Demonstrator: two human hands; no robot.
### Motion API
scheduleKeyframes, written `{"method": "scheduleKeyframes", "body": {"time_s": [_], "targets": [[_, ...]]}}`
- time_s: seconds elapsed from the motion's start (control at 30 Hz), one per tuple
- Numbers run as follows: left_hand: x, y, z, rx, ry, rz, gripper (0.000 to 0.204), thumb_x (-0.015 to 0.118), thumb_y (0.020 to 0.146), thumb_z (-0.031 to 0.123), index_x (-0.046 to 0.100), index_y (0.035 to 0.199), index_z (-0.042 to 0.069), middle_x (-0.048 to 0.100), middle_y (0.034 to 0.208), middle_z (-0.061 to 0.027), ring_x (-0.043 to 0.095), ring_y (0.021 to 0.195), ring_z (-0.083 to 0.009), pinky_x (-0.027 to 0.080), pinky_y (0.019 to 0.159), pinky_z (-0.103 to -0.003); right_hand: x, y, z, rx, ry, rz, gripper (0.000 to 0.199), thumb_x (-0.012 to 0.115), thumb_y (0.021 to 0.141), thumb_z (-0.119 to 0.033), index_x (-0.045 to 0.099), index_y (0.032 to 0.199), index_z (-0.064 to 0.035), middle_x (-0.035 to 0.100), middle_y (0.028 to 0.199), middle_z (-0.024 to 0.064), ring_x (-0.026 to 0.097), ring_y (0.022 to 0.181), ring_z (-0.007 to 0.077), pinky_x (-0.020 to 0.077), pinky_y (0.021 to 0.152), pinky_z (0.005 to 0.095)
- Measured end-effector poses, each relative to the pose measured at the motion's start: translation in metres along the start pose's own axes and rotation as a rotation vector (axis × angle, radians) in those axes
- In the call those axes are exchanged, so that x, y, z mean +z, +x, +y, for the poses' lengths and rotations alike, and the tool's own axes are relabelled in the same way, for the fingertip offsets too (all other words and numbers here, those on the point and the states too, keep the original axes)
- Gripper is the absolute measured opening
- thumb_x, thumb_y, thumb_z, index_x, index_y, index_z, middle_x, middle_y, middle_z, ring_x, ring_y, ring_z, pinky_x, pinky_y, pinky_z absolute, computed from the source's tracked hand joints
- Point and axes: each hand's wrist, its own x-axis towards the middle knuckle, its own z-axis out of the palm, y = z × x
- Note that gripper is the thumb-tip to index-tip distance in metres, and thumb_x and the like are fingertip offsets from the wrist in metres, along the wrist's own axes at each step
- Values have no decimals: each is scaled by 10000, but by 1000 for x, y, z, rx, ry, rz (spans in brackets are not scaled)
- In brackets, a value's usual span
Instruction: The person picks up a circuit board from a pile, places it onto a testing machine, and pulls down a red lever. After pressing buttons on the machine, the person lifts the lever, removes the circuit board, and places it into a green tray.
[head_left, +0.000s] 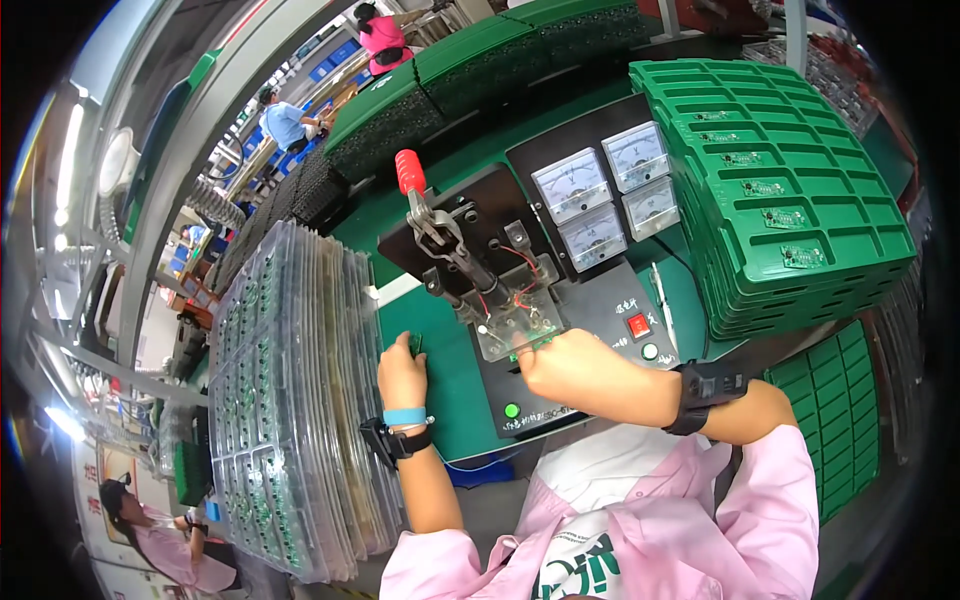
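Observation:
My left hand (pixel 402 372) is over the green mat, left of the test fixture, its fingers pinched on a small green circuit board (pixel 418 346). At the front of the fixture, my right hand (pixel 553 362) has its fingers curled in at the edge of a clear plate (pixel 505 335). Green slivers show by those fingertips, but what they grip is mostly hidden. Above the plate stands a toggle clamp (pixel 440 235) with a red handle (pixel 409 172) pointing up. Red wires run down to the plate.
Left stands a tall stack of clear trays (pixel 290 400) with small circuit boards. Green trays (pixel 790 190) are piled at right, several boards on top. Panel meters (pixel 572 187) sit behind the fixture's red switch (pixel 638 324). A white pen (pixel 662 295) lies right. Other people work farther off.

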Motion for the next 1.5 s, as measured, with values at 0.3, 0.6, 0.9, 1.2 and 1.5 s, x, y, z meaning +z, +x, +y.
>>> {"method": "scheduleKeyframes", "body": {"time_s": [0.3, 0.6, 0.9, 1.2, 1.5], "targets": [[-37, -33, 29, 195, -260, 98, 164, 613, 742, -123, 637, 857, -9, 560, 824, -167, 594, 783, -346, 478, 698, -419, -24, 6, 0, -27, 28, -224, 63, 683, 656, -57, 687, 695, -8, 656, 689, 115, 697, 623, 251, 559, 506, 363], [-24, -58, 39, 156, -118, 70, 265, 670, 840, 23, 638, 1101, -6, 577, 1297, -209, 544, 1186, -403, 448, 988, -449, -11, 6, 1, -144, -78, -82, 61, 697, 643, -114, 705, 649, -54, 663, 634, 92, 696, 600, 241, 534, 500, 356], [4, -57, 8, 139, -242, 63, 394, 560, 868, -43, 544, 1262, -50, 567, 1249, -280, 554, 1136, -447, 457, 972, -473, -118, -41, 25, 20, 140, 154, 124, 651, 706, -103, 540, 744, -61, 492, 780, 77, 612, 599, 219, 506, 466, 345], [3, -63, 11, 123, -281, 142, 487, 453, 774, -181, 587, 1223, -48, 620, 1151, -277, 594, 1073, -440, 483, 934, -469, -164, -32, 247, 495, -313, 211, 115, 638, 816, -53, 715, 877, 8, 615, 936, 160, 632, 876, 359, 519, 784, 445], [-14, -81, 45, 24, -331, 244, 306, 539, 864, -105, 629, 1153, -60, 679, 1033, -264, 673, 899, -411, 538, 778, -443, -112, -62, 318, 659, -550, -85, 273, 528, 837, -67, 750, 996, -78, 703, 1000, 178, 672, 970, 346, 540, 809, 497]]}}
